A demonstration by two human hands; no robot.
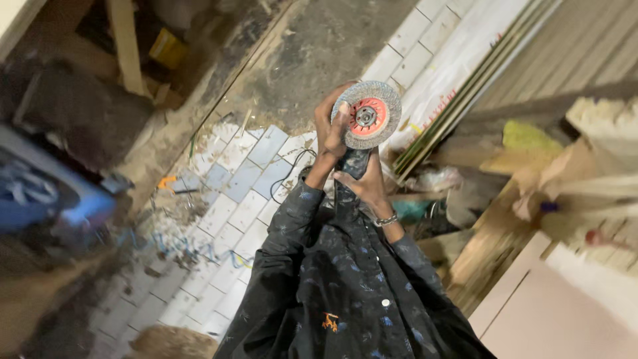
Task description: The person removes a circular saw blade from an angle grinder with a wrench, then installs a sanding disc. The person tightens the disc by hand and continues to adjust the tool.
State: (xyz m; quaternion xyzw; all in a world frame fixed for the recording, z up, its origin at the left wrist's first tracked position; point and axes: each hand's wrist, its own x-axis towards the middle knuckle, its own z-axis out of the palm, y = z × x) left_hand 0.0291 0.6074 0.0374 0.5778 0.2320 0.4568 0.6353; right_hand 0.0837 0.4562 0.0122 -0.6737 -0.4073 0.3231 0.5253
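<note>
L hand (pixel 330 126) grips the edge of the flap disc (pixel 367 114) w/ red centre, thumb on its face. R hand (pixel 364 183) is wrapped round the dark grinder body (pixel 353 164) just below the disc; silver bracelet (pixel 386 219) on that wrist. Grinder is held up in front of chest, disc facing cam. Below: pale tiled floor (pixel 242 199), black cable (pixel 292 166), long strips (pixel 465 93) at right.

A white printed sheet (pixel 458 63) with red marks lies right of the tiles.
</note>
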